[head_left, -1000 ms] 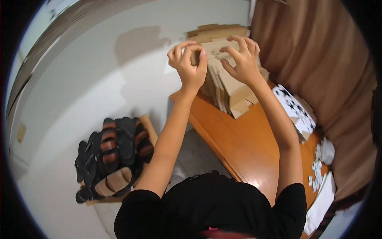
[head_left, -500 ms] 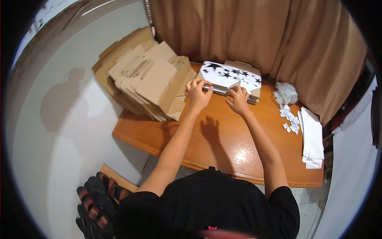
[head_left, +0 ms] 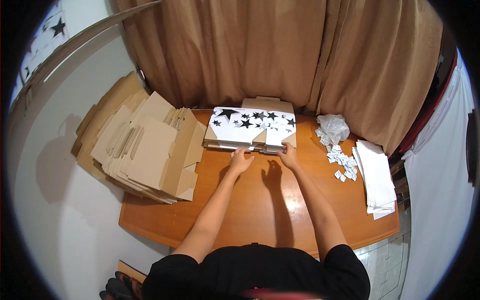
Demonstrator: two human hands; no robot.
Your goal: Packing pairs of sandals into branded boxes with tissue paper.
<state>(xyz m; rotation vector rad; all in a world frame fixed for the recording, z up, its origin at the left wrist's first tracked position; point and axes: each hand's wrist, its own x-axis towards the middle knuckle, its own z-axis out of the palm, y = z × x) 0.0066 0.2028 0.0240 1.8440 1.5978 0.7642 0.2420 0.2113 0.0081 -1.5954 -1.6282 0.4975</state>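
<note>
A stack of flat white boxes with black stars (head_left: 255,120) lies at the far edge of the wooden table, brown flaps showing at its corners. My left hand (head_left: 241,161) is at the stack's front edge, thumb apart from its bent fingers. Close to the front right corner is my right hand (head_left: 288,157), fingers curved and thumb spread away from them. Both hands look empty; I cannot tell whether the fingertips touch the boxes.
At the left, a big pile of flat brown cardboard boxes (head_left: 150,145) leans by the wall. On the right of the wooden table (head_left: 250,210) are a clear plastic bag (head_left: 333,127), small white packets (head_left: 341,160) and white sheets (head_left: 375,177). A brown curtain (head_left: 230,50) hangs behind.
The view has shifted, so the table and piles sit lower and further left. My hands have drawn back from over the star boxes to their front edge.
</note>
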